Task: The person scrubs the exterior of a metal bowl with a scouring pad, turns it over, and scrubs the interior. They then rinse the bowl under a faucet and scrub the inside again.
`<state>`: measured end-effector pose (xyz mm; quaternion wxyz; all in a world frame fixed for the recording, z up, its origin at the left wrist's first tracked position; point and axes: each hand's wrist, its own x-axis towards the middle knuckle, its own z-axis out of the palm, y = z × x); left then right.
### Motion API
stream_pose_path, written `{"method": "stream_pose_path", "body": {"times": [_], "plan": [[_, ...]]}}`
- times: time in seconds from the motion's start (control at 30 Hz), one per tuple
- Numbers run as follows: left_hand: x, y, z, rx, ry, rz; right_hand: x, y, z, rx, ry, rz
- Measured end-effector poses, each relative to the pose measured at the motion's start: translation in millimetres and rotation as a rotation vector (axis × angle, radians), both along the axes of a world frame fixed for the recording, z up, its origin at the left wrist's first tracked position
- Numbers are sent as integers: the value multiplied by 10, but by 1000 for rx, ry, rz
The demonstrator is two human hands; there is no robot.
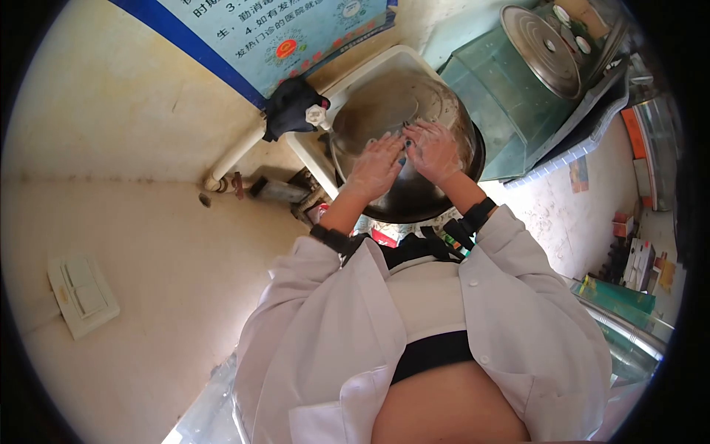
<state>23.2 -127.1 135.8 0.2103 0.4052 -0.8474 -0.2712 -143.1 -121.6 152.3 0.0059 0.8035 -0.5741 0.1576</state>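
Your left hand (376,164) and right hand (435,150) are close together over the pan (407,195), fingers loosely spread; the tap (316,116) is left of them.

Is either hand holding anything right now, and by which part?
Nothing visibly held: the left hand and right hand are over the large round basin. Palms hidden, so something small underneath cannot be ruled out.

A pale coat (318,333) is hanging open over a cream top (429,300) and black band (436,352); black wrist straps (330,237) are showing left and right.
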Motion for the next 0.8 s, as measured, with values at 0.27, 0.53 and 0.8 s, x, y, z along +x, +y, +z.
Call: {"method": "stream_pose_path", "body": {"times": [0.27, 0.53, 0.8], "plan": [[312, -855, -707, 178, -296, -31, 57, 10, 8, -65, -97, -46], [867, -802, -1133, 1169, 461, 163, 45, 3, -27, -76, -98, -38], [581, -301, -1070, 251, 157, 453, 50, 5, 5, -63, -87, -52]]}}
